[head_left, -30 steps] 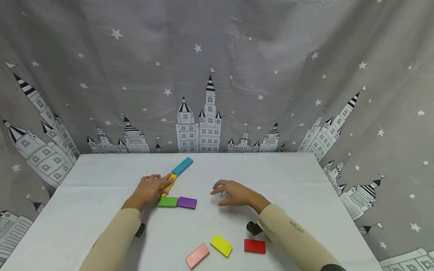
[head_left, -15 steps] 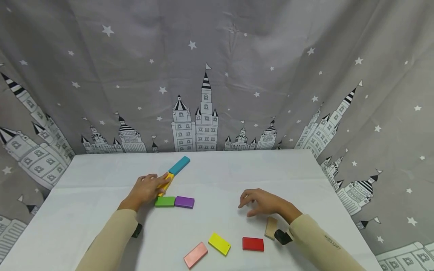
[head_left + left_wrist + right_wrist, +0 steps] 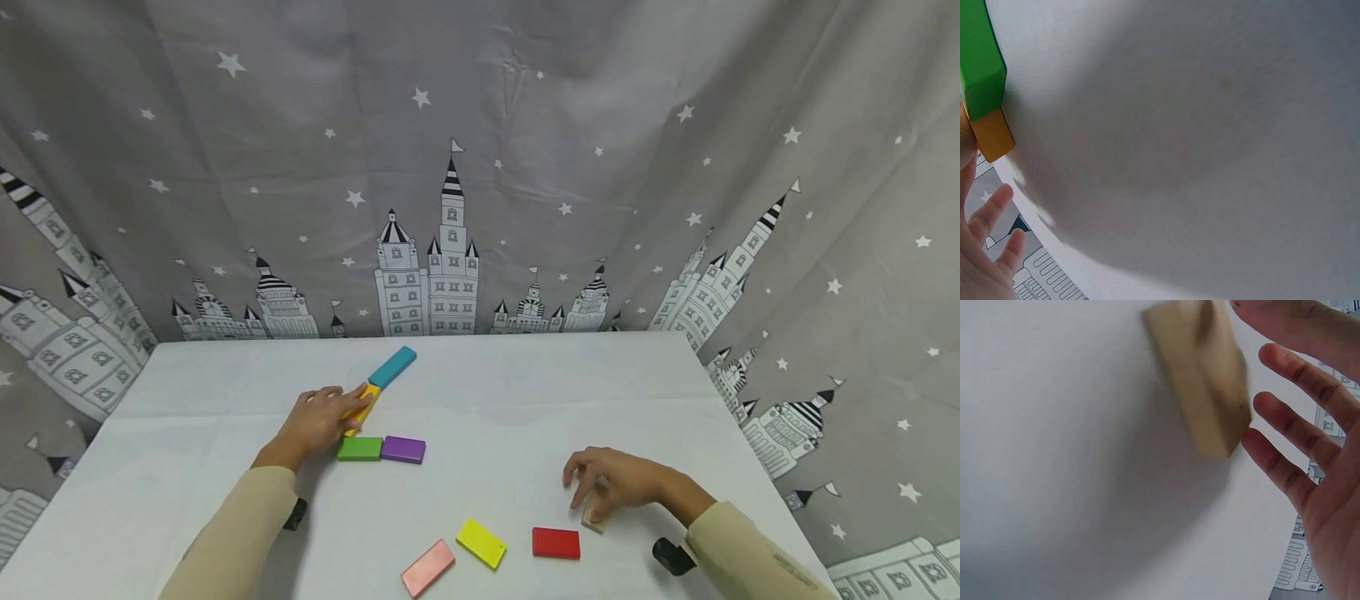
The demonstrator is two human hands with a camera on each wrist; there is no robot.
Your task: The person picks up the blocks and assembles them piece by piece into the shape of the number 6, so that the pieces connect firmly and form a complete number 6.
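In the head view my left hand [image 3: 318,418] lies over the orange-yellow block [image 3: 365,403], thumb and forefinger at its sides. This block's end [image 3: 994,136] shows by the green block [image 3: 982,59] in the left wrist view. Its far end meets a blue block [image 3: 393,367]; its near end is at the green block, which sits end to end with a purple block [image 3: 403,450]. Over at the right, my right hand [image 3: 626,479] is above a plain wooden block [image 3: 1200,381], partly covering it. In the right wrist view its fingers are spread, fingertips close beside the wood.
Near the front of the white table [image 3: 187,433] lie a red block [image 3: 556,543], a yellow block [image 3: 482,544] and a pink block [image 3: 428,568]. A grey curtain [image 3: 600,100] printed with castles and stars hangs behind the table.
My right hand has moved right and toward me, from the middle of the table to the wooden block. My left hand stays on the orange-yellow block.
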